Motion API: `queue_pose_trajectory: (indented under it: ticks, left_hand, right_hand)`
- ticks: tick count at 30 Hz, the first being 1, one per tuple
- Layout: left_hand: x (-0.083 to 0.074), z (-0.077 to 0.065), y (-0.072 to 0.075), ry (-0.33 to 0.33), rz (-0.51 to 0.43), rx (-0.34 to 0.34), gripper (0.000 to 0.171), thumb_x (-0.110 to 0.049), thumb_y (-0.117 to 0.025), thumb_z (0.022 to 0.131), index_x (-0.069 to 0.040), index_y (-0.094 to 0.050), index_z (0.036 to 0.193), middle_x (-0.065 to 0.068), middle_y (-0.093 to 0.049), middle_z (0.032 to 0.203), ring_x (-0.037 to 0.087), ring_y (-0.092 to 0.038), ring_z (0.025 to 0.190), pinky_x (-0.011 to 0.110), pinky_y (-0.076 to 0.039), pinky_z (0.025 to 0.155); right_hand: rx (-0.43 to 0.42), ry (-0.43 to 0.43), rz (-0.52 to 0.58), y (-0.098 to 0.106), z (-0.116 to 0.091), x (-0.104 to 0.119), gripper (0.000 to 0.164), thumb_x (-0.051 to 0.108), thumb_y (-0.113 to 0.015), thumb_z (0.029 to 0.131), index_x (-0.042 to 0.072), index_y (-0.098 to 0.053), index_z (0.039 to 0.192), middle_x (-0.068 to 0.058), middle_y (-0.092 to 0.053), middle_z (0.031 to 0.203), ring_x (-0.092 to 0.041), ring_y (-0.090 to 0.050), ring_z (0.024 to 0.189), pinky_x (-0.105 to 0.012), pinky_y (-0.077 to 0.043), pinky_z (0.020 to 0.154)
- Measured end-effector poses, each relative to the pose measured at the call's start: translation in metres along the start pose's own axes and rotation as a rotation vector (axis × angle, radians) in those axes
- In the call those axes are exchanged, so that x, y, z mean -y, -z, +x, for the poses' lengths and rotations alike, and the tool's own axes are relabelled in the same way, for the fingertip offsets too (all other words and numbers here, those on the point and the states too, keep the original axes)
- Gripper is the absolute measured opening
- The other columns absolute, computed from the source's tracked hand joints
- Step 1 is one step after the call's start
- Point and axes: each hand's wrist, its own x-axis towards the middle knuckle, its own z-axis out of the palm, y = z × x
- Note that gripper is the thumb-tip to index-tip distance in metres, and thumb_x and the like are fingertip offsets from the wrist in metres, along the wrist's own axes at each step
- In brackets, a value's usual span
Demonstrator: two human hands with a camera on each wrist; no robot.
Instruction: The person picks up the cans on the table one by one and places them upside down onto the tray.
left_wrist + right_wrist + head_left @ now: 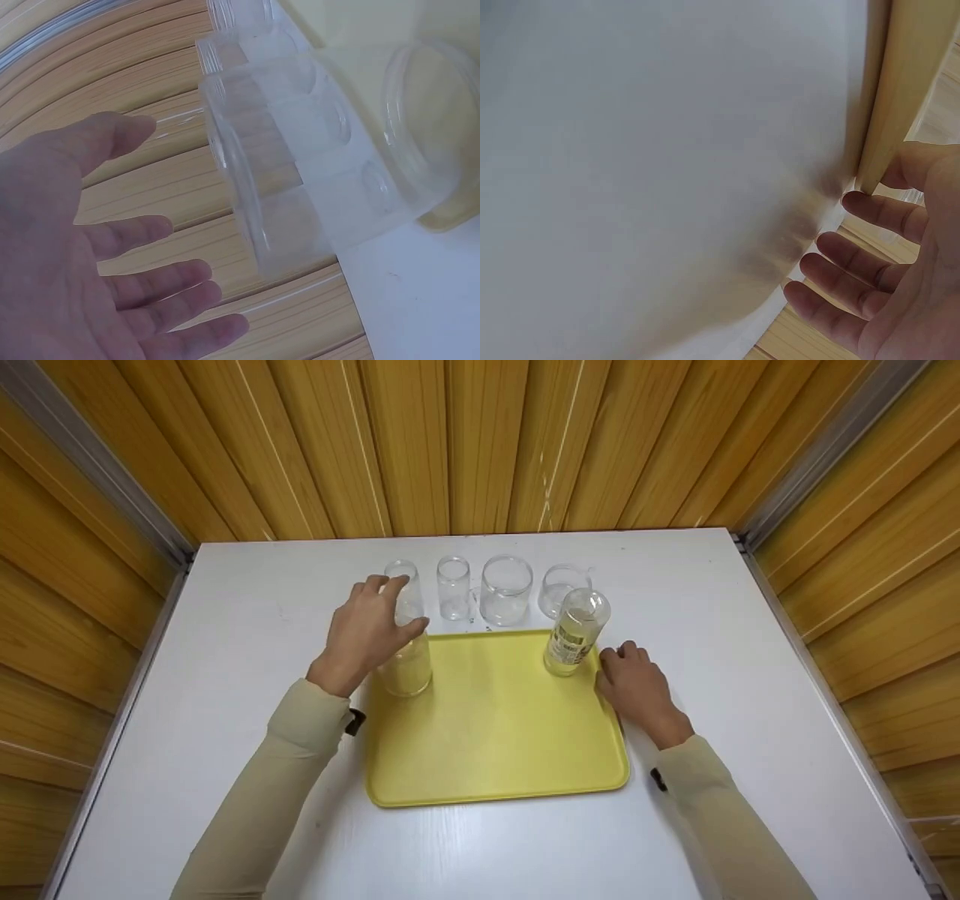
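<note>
In the head view a yellow tray [495,735] lies on the white table. My left hand [367,630] hovers over a tall clear glass [409,671] standing at the tray's back left. In the left wrist view the spread fingers of that hand [112,247] are apart from the glass [300,165]. My right hand [637,686] is at the tray's right edge. In the right wrist view, thumb and index finger of this hand [900,262] pinch the tray's rim [900,82]. Near that hand, a clear glass container with a printed label [574,634] stands on the tray's back right.
Behind the tray stand a narrow glass [405,577] partly hidden by my left hand, another narrow glass [454,592], a wide glass mug [506,592] and a glass cup [559,585]. Wood-patterned walls [480,450] enclose the back and sides of the white table [262,607].
</note>
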Motion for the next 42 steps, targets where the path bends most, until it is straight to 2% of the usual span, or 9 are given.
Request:
queue_pose_trajectory:
  ticks: [11,18,24,36,42]
  left_hand:
    - [0.014,0.022,0.004,0.026,-0.017,0.01,0.068,-0.038,-0.074,0.099,-0.001,-0.054,0.152,0.03,-0.054,0.146,0.048,-0.054,0.132,0.061,-0.055,0.096]
    - [0.02,0.038,0.002,0.05,-0.034,0.038,0.066,-0.037,-0.073,0.098,0.0,-0.056,0.15,0.031,-0.055,0.146,0.048,-0.056,0.131,0.06,-0.053,0.099]
    - [0.024,0.052,0.0,0.077,-0.039,0.055,0.068,-0.036,-0.072,0.098,0.0,-0.053,0.153,0.032,-0.052,0.147,0.048,-0.057,0.13,0.059,-0.054,0.099]
    - [0.027,0.068,-0.002,0.097,-0.023,0.131,0.071,-0.035,-0.072,0.098,-0.003,-0.048,0.157,0.029,-0.045,0.156,0.049,-0.049,0.139,0.058,-0.046,0.11]
    - [0.026,0.074,-0.005,0.08,-0.014,0.149,0.07,-0.033,-0.073,0.099,-0.003,-0.048,0.158,0.028,-0.045,0.157,0.048,-0.05,0.139,0.058,-0.047,0.109]
  right_hand:
    - [0.008,0.012,0.008,0.002,-0.002,0.0,0.034,0.022,-0.053,0.107,-0.003,-0.063,0.127,-0.026,-0.054,0.117,-0.043,-0.053,0.102,-0.061,-0.051,0.078]
    - [-0.001,0.011,0.002,0.001,-0.001,-0.001,0.033,0.021,-0.053,0.106,-0.004,-0.063,0.124,-0.026,-0.055,0.114,-0.043,-0.054,0.1,-0.062,-0.051,0.077]
    - [0.009,0.001,0.009,0.0,-0.001,0.0,0.035,0.021,-0.053,0.106,-0.005,-0.063,0.128,-0.028,-0.056,0.119,-0.045,-0.055,0.105,-0.063,-0.051,0.08]
    - [-0.003,0.01,0.006,0.001,-0.001,0.0,0.035,0.022,-0.053,0.107,-0.005,-0.064,0.127,-0.028,-0.056,0.119,-0.046,-0.055,0.106,-0.064,-0.052,0.08]
    - [-0.015,0.027,-0.007,0.0,-0.003,0.001,0.033,0.021,-0.052,0.108,-0.005,-0.063,0.126,-0.028,-0.055,0.117,-0.046,-0.056,0.104,-0.063,-0.052,0.078]
